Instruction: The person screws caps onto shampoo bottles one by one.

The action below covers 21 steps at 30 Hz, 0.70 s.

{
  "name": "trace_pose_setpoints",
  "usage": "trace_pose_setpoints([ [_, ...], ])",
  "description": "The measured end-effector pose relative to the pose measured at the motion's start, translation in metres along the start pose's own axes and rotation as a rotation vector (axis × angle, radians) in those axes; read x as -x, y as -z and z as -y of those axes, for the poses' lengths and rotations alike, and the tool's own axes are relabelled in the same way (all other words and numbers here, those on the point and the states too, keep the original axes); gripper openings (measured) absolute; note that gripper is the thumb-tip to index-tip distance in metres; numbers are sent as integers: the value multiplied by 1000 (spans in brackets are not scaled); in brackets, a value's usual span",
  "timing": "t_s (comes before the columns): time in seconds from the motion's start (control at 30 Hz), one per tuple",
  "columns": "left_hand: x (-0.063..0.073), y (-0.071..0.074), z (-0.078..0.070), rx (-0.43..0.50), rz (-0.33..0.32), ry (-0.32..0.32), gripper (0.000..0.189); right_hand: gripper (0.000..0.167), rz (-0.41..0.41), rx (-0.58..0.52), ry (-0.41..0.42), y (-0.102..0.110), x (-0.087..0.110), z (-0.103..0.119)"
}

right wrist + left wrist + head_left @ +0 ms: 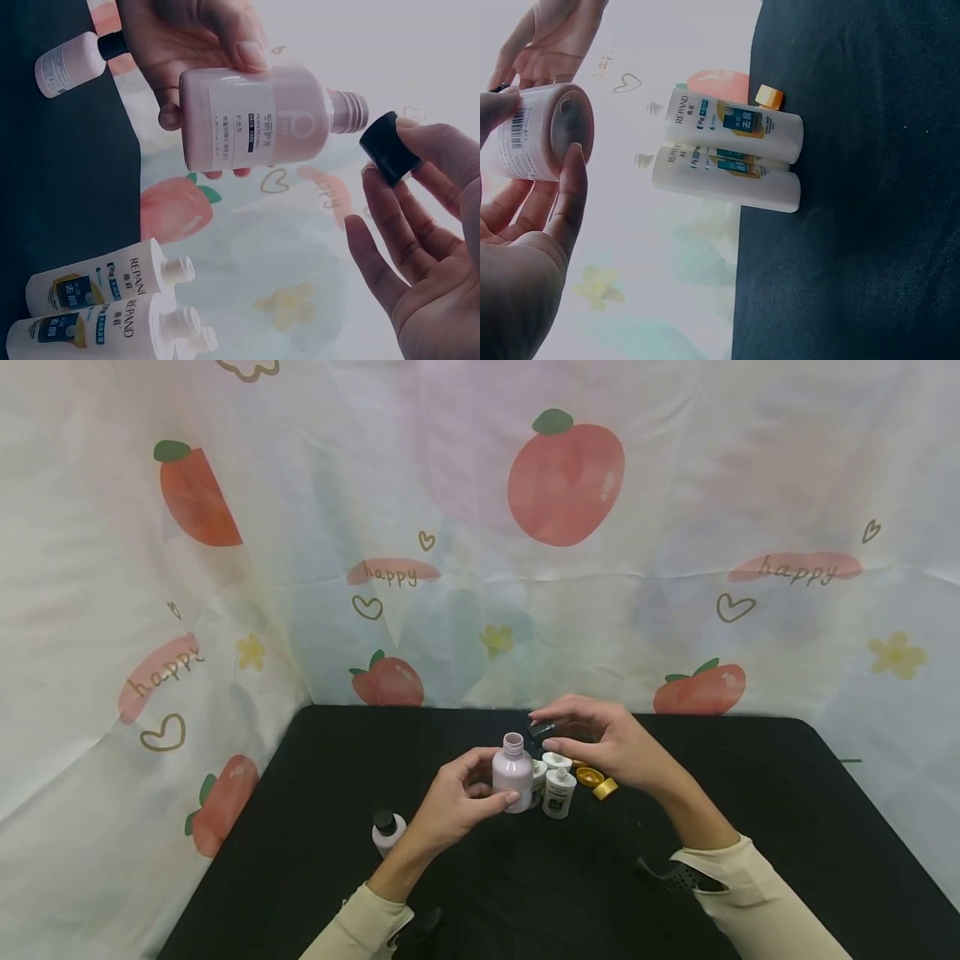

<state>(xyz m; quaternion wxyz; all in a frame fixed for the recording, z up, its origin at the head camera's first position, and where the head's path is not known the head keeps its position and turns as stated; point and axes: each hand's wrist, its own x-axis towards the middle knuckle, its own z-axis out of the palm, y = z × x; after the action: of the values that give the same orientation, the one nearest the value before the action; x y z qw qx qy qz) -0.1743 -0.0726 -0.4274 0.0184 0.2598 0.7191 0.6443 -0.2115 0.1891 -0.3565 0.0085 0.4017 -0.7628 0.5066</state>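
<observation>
My left hand [457, 802] grips a pale pink hair-care bottle [513, 781] round its body, held up off the table. The bottle's threaded neck [349, 112] is bare. Just beside that neck, my right hand [600, 739] pinches a black screw cap [390, 148] between thumb and fingertips, apart from the bottle. In the left wrist view the bottle's underside [571, 127] shows, with the thumb and fingers round it. Several white shampoo bottles [558, 795] without caps stand close behind and to the right of the pink one.
A second pink bottle [387, 832] with its black cap on stands left of my left forearm. Gold caps [604, 788] lie on the black table [525, 893] beside the white bottles. A printed fabric curtain [465, 468] rises along the table's back and left.
</observation>
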Motion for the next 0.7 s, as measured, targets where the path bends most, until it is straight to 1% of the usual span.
trace_pose_setpoints([
  [0.1,0,-1,-1,6,0,-3,52,44,-6,9,-20,-1,-1,2],
  [0.2,0,-1,-1,11,-3,-8,53,41,-15,15,-48,-2,-2,5],
  [0.3,0,-2,-2,7,-7,-13,53,39,-18,11,-53,-3,-4,6],
  [0.53,-2,-4,-2,13,4,-31,50,44,8,5,37,-3,-7,5],
  [0.7,-3,-6,-4,21,7,-24,49,44,1,44,54,-3,-9,7],
])
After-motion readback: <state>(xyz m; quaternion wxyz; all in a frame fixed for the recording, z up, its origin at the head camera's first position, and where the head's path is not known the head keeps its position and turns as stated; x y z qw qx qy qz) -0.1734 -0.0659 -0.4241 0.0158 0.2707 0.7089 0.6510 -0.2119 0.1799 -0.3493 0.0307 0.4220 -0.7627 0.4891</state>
